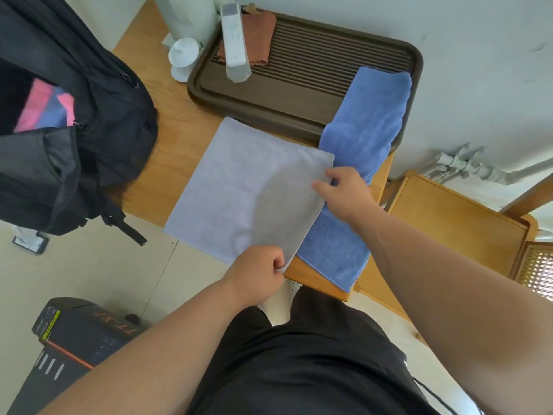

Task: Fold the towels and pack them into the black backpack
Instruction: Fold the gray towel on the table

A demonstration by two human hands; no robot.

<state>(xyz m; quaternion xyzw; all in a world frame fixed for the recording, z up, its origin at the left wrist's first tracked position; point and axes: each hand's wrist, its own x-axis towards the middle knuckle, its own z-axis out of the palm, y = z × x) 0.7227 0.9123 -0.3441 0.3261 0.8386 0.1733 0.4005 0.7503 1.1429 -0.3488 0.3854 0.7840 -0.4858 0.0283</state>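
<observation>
A pale grey square microfibre towel (239,187) is spread flat across the middle of the light wooden desk (167,148), with its near side hanging a little over the desk's near edge. It is held by the two corners of its right-hand side. The near corner is pinched between the thumb and curled fingers of the left hand (258,272), and the far corner is nipped between the thumb and fingertips of the right hand (344,191). That side appears to be raised slightly off the surface. The two-corner hold is judged to serve a straight fold, since the whole side can then be carried over to the opposite side in one line.

A blue terry towel (368,121) is laid from the right end of the dark brown slatted tray (299,94), at the desk's far edge, down to the near edge, where it overhangs. It lies partly under the grey towel and seems to be parked there, unfolded, for its turn.

The black fabric backpack (89,115) is set at the desk's left edge with its mouth unzipped and gaping. A pink and blue cloth (45,109) is already seen inside. The bag is probably left open so that a folded towel can be slipped in without being put down first.
</observation>
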